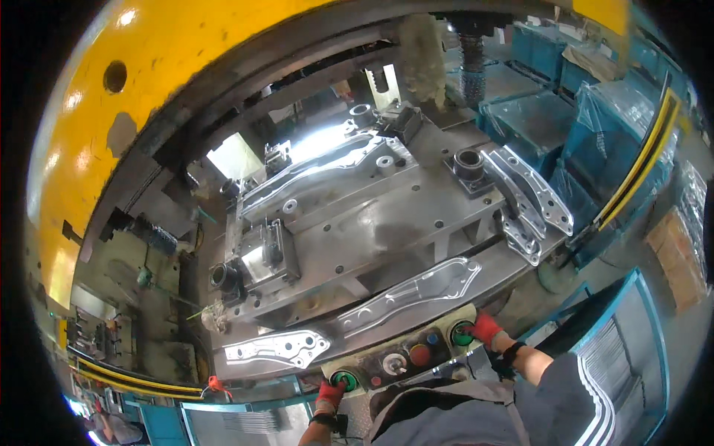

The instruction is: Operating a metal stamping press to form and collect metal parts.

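Observation:
A control panel stands in front of my body, with a green button at each end. My left hand, in a red glove, has fingers reaching onto the left green button. In a matching glove, my right hand rests its fingers on the right green button. Neither hand grips a part. Just beyond the panel, a long stamped metal bracket and a flat holed metal bracket lie on the press bed edge. Another long stamped metal part sits on the die.
Several stamped brackets lie stacked at the bed's right end. A yellow press frame arches overhead. Yellow-black guard bars flank the bed. Blue racks of metal parts stand beside me. Wrapped blue bins are behind, and a person is far left.

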The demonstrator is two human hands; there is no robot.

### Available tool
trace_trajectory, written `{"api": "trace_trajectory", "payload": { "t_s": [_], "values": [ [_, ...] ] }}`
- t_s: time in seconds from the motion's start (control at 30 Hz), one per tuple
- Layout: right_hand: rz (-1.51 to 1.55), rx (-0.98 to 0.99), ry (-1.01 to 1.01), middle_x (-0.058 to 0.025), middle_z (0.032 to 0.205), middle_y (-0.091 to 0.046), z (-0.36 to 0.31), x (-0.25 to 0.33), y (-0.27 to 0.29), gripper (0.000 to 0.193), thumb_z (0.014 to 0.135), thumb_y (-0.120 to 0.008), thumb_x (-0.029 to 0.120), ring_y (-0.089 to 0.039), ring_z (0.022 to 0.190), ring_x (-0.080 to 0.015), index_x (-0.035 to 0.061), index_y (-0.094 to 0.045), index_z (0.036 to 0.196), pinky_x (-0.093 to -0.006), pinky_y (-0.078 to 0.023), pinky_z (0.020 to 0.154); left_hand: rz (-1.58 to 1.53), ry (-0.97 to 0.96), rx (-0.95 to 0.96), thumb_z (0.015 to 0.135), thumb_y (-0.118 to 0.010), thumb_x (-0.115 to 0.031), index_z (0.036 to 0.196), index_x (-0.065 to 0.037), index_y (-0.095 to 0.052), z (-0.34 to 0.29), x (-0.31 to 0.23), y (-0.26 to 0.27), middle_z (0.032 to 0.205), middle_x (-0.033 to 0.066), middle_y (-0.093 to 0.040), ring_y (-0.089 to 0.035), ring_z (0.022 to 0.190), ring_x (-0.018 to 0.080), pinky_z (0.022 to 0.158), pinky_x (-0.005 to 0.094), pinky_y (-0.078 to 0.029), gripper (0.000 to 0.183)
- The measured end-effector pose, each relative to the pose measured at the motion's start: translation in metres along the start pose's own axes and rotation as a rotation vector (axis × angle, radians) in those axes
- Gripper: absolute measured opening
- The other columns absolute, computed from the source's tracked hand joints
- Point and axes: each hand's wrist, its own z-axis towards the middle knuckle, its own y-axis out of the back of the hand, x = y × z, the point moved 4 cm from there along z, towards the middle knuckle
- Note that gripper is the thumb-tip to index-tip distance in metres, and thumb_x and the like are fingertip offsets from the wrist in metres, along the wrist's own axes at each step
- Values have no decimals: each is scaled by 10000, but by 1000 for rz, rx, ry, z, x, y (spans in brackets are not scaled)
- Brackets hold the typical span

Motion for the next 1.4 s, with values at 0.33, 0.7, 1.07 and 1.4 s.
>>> {"api": "trace_trajectory", "payload": {
  "t_s": [0.33, 0.7, 1.07, 1.4],
  "values": [
    [-44, -34, -17, -203, 1213, -610, 11, -44, -2, 622, 772, -772, 257, -574, 1148, -346, 1, -496, 1267, -408, -471, 946, -42, 79, -29, 753, -756, -476, 1274, 49, -469, -11, -36, 0, 1235, 249, -593, -573, 1168, 345, 955, 395, -463, 793],
    [-176, 71, 41, -280, 1181, -588, 14, -34, -4, 715, 811, -736, 372, -574, 1114, -412, -93, -426, 1257, -432, -470, 924, -56, 60, -100, 731, -762, -479, 1252, 83, -445, -1, 9, -13, 1208, 275, -598, -586, 1150, 367, 940, 402, -473, 829],
    [-329, -47, 91, -236, 1095, -643, 6, -10, 5, 611, 808, -715, 408, -601, 1049, -399, -32, -536, 1192, -462, -483, 889, -233, 79, -31, 765, -759, -414, 1282, 78, -442, -9, -5, -3, 1219, 266, -588, -579, 1153, 344, 949, 387, -465, 781],
    [-685, 103, 504, -251, 1288, -535, 22, 196, 24, 757, 801, -648, 477, -477, 1248, -391, 6, -440, 1356, -494, -404, 1016, -126, -4, -153, 766, -755, -395, 1205, 64, -486, -15, -27, -6, 1114, 278, -616, -610, 1038, 380, 877, 422, -474, 690]
  ]
}}
